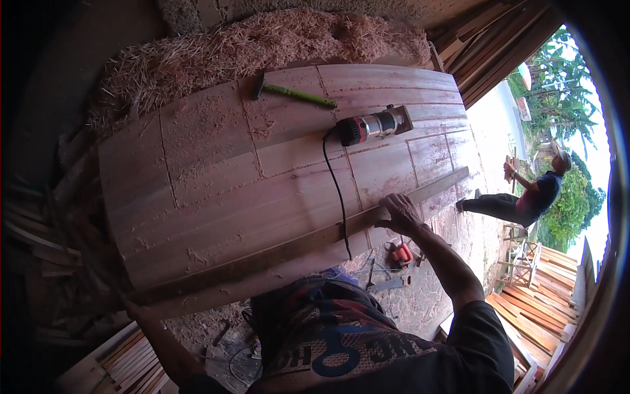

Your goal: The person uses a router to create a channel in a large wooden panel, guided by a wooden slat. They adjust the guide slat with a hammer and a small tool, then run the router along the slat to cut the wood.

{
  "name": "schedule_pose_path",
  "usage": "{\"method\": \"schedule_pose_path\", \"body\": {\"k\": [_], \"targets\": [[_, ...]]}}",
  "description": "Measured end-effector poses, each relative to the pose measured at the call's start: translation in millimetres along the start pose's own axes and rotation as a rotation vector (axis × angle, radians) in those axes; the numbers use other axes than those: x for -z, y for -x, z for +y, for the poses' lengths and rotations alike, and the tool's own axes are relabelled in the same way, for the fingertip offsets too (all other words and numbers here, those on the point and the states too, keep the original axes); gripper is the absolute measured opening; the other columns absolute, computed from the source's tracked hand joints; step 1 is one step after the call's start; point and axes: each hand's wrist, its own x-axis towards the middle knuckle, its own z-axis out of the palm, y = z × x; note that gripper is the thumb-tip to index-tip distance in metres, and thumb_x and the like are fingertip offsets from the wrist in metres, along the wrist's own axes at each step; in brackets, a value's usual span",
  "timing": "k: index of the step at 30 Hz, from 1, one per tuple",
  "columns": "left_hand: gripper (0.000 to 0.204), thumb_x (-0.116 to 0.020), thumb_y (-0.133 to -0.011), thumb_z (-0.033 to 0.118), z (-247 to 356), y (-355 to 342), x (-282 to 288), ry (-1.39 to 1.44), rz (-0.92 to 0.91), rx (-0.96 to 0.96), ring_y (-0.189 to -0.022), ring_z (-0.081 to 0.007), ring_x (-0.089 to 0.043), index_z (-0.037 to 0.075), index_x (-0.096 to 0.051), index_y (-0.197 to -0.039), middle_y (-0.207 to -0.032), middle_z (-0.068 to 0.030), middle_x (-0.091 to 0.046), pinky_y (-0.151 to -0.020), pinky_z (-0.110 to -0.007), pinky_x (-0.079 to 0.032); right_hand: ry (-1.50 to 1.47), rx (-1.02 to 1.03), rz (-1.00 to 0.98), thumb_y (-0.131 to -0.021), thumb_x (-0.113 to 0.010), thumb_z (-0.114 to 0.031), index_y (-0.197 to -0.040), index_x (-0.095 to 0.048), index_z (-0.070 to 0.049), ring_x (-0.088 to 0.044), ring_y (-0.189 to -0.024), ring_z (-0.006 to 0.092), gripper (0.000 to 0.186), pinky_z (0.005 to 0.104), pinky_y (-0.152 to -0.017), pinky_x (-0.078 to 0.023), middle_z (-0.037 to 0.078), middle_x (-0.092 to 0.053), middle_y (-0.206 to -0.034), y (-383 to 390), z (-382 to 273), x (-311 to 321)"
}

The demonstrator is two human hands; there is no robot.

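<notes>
A long straight wooden strip (272, 253) lies slantwise across the near side of a large wooden panel (289, 203) marked with several grooves. My right hand (401, 215) grips the strip towards its right end, fingers bent over its edge. At the strip's left end my left hand (138, 311) holds it, its fingers partly lost in shadow. Beyond the strip, a trim router (371, 126) with a black and red top lies on its side. Its black cord (336, 187) runs down across the panel and over the strip. A hammer (295, 96) with a green handle rests farther back.
Wood shavings (262, 46) are heaped behind the panel. A handsaw (388, 284) and a red power tool (400, 254) lie on the ground below. Stacked planks (535, 308) stand at the right, where another person (531, 197) holds something wooden. More slats (134, 361) lie lower left.
</notes>
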Motion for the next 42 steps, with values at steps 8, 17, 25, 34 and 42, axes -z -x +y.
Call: {"method": "schedule_pose_path", "body": {"k": [8, 17, 25, 34, 42], "targets": [[0.062, -0.066, -0.096, 0.047, 1, -9, 22, -0.064, -0.041, 0.067, -0.123, -0.0273, -0.057, 0.009, -0.054, -0.144, -0.135, -0.0079, -0.059, -0.105, -0.044, -0.050, -0.023, -0.001, 0.033, -0.067, -0.090, -0.039, -0.118, -0.060, -0.010, -0.054, -0.118, 0.0362, 0.066, 0.0485, -0.101, -0.042, 0.012, -0.059, -0.121, 7, -7, -7], [0.057, -0.061, -0.100, 0.046, -2, -6, 37, -0.050, -0.159, 0.075, -0.115, -0.0261, -0.060, 0.007, -0.055, -0.142, -0.130, -0.0080, -0.061, -0.099, -0.043, -0.052, -0.036, 0.022, 0.036, -0.068, -0.090, -0.037, -0.119, -0.062, -0.011, -0.055, -0.116, 0.0365, 0.064, 0.0485, -0.099, -0.044, 0.012, -0.059, -0.119, 8, -10, -8], [0.073, -0.066, -0.096, 0.051, -3, -11, 55, -0.055, -0.248, 0.013, -0.126, -0.0270, -0.054, 0.007, -0.045, -0.150, -0.141, -0.0094, -0.054, -0.108, -0.042, -0.046, -0.063, 0.026, 0.039, -0.074, -0.087, -0.035, -0.122, -0.065, -0.014, -0.056, -0.114, 0.0361, 0.057, 0.0470, -0.098, -0.047, 0.013, -0.060, -0.119, 7, -17, -4], [0.065, -0.067, -0.093, 0.053, 0, 26, 47, 0.000, -0.017, 0.219, -0.120, -0.0309, -0.058, 0.013, -0.053, -0.141, -0.133, -0.0106, -0.060, -0.097, -0.054, -0.051, -0.046, 0.067, 0.008, -0.072, -0.087, -0.034, -0.125, -0.063, -0.013, -0.055, -0.112, 0.0365, 0.062, 0.0478, -0.096, -0.048, 0.014, -0.060, -0.119, 0, -12, -6], [0.072, -0.072, -0.091, 0.049, 2, 18, 47, -0.052, 0.250, 0.081, -0.129, -0.0299, -0.053, 0.005, -0.052, -0.144, -0.142, -0.0108, -0.056, -0.111, -0.050, -0.039, -0.147, 0.048, -0.008, -0.065, -0.088, -0.019, -0.123, -0.063, -0.011, -0.054, -0.115, 0.0392, 0.063, 0.0495, -0.099, -0.045, 0.017, -0.059, -0.119, 1, -25, -12]]}}
